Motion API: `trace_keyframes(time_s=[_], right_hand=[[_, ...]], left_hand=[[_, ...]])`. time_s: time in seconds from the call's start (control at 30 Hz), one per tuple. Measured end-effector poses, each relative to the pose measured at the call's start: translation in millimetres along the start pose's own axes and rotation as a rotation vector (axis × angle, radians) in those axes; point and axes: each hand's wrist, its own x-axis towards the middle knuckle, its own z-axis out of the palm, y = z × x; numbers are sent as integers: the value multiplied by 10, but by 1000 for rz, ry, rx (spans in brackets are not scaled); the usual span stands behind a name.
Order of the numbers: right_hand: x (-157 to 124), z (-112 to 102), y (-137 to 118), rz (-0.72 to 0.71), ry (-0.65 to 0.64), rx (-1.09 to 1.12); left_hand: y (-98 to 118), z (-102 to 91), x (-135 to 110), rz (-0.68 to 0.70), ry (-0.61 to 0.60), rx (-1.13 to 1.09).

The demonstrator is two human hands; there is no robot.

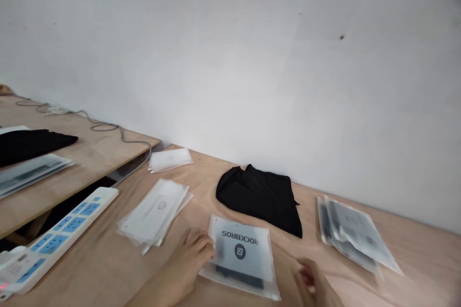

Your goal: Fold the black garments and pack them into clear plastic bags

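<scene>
A frosted plastic bag [239,254] lies on the plywood table [212,172] right in front of me. Its white card reads ROCKBROS, upside down from my view, and a dark item shows through its lower part. My left hand [189,259] rests at the bag's left edge, with the fingers gripping over it. My right hand [308,278] is blurred and curled slightly, just off the bag's right edge and holding nothing. A black folded garment [257,199] lies beyond the bag. Stacks of similar bags sit to the left [154,213] and right [351,232].
A smaller bag stack [170,159] lies against the white wall [230,57]. At left, a white power strip [61,237] with blue sockets lies on the table. A neighbouring board [90,177] carries black cloth [30,146], more bags [29,172] and a grey cable [122,134].
</scene>
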Motion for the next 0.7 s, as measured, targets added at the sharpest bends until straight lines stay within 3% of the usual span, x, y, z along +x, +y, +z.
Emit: trace_keyframes(time_s=[0.03, 0.1, 0.23, 0.4, 0.7], right_hand=[[-9, 100, -105, -136, 64, -51], [-18, 375, -342, -348, 51, -75], [-18, 897, -619, -639, -22, -264], [-10, 1106, -501, -659, -58, -360], [24, 1222, -408, -636, -71, -317]], left_hand=[[40, -16, 68, -19, 11, -21], [140, 42, 243, -16, 46, -58], [210, 387, 538, -15, 41, -74], [76, 676, 571, -57, -31, -117], [3, 749, 602, -66, -41, -134]])
